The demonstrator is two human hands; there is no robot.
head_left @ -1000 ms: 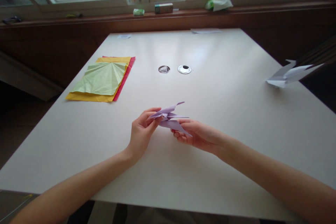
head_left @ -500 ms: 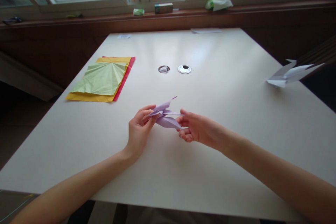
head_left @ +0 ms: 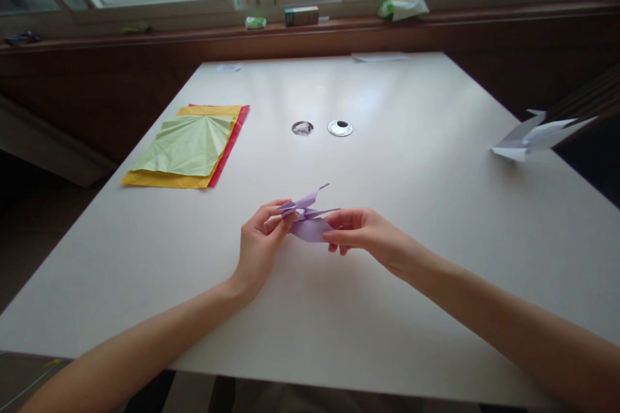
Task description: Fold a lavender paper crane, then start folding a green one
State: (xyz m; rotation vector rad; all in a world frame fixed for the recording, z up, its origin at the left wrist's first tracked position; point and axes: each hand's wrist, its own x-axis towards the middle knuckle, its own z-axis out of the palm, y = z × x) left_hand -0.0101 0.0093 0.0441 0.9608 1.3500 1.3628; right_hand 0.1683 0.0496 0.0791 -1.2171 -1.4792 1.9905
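the left hand (head_left: 261,235) grips one end of the folded lilac paper (head_left: 301,213) over the worktop (head_left: 310,329) while the right hand (head_left: 361,230) pinches its nearer flap (head_left: 309,230).

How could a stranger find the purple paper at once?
On the white table, find the left hand and the right hand. Both hold the purple paper, folded with pointed tips. Unlike the white figure at the table's right edge, it is purple and held.
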